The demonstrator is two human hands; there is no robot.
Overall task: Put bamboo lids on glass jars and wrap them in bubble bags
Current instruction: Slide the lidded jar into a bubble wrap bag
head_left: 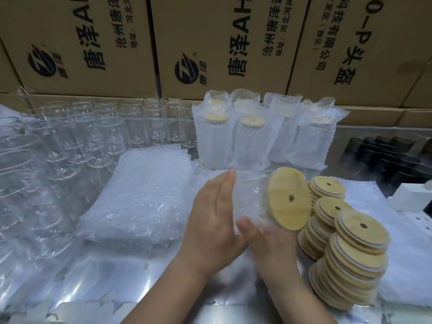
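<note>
The jar [251,190] lies on its side above the tabletop [112,284], held between both hands in the middle of the view. Its bamboo lid [288,198] faces right, and a bubble bag [245,210] seems to cover the glass body up to the lid's edge, though that part is blurred. The left hand [211,211] has straight fingers laid flat against the closed left end of the bag. The right hand [271,244] cups the jar from below, its thumb curled up over the front of the bag so that it grasps the jar. The lid's right edge sits just beside the leaning stacks of loose lids [350,258], which crowd the right side. To the left, a flat pile of bubble bags [140,197] lies near the left wrist. Beyond it, rows of bare glass jars [98,127] fill the left edge and the back. Wrapped jars [252,139] stand upright behind the hands, close to a wall of cardboard boxes [210,43]. A white box [411,195] sits at the far right. The open room is the shiny strip of tabletop in front, between the pile and the lid stacks, where the forearms reach in.
</note>
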